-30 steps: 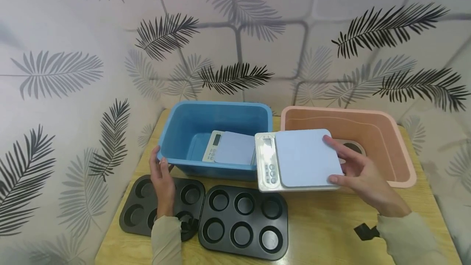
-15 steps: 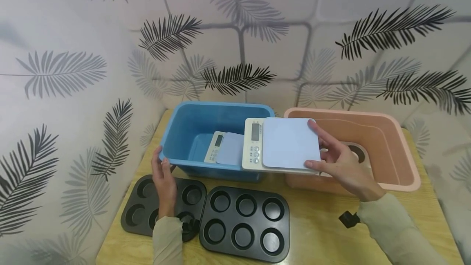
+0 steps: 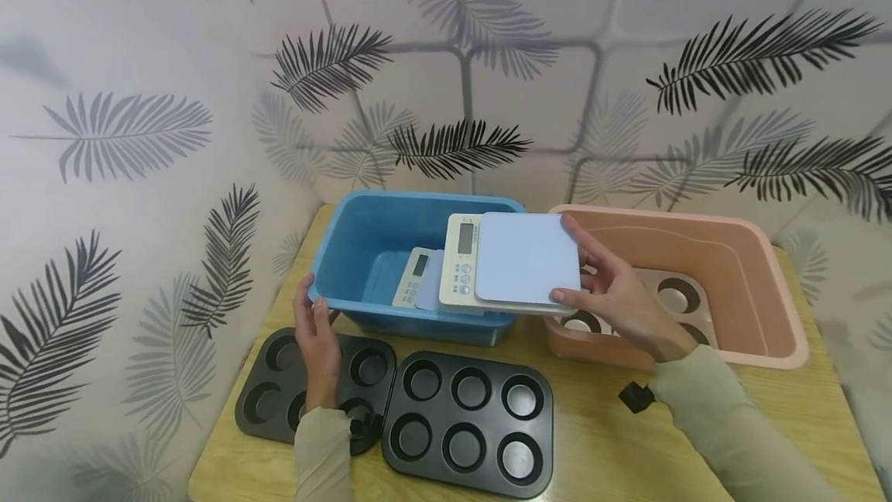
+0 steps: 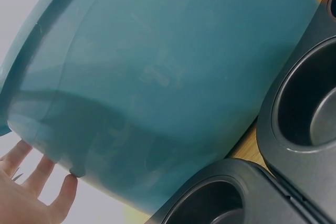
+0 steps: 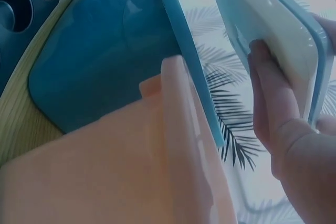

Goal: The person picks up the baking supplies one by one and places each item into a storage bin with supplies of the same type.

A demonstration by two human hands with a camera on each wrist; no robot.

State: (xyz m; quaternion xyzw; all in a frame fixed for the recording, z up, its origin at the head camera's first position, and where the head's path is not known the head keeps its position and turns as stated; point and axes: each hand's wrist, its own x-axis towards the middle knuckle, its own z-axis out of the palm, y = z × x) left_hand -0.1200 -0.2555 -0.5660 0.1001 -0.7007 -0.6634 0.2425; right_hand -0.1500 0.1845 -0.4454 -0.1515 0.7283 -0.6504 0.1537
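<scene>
My right hand (image 3: 620, 300) grips the right edge of a white kitchen scale (image 3: 528, 258), thumb and a finger on top and other fingers beneath, as the right wrist view shows. The scale hangs over the right part of the blue bin (image 3: 369, 308), its display side to the left. A second kitchen scale (image 3: 409, 285) lies inside the bin, partly hidden under the held one. At the bin's front left corner, my left hand (image 3: 319, 343) rests its fingers against the outside. In the left wrist view, its fingertips (image 4: 65, 192) touch the blue wall.
A pink bin (image 3: 770, 293) stands right of the blue one, with a light muffin tin (image 3: 655, 281) inside. Two dark muffin tins (image 3: 467, 424) lie in front of the blue bin; my left forearm covers part of the left tin (image 3: 268, 374). A patterned wall closes off the back.
My right hand has carried the scale leftward and slightly up, from between the two bins to above the blue bin's right part. My left hand has stayed at the corner.
</scene>
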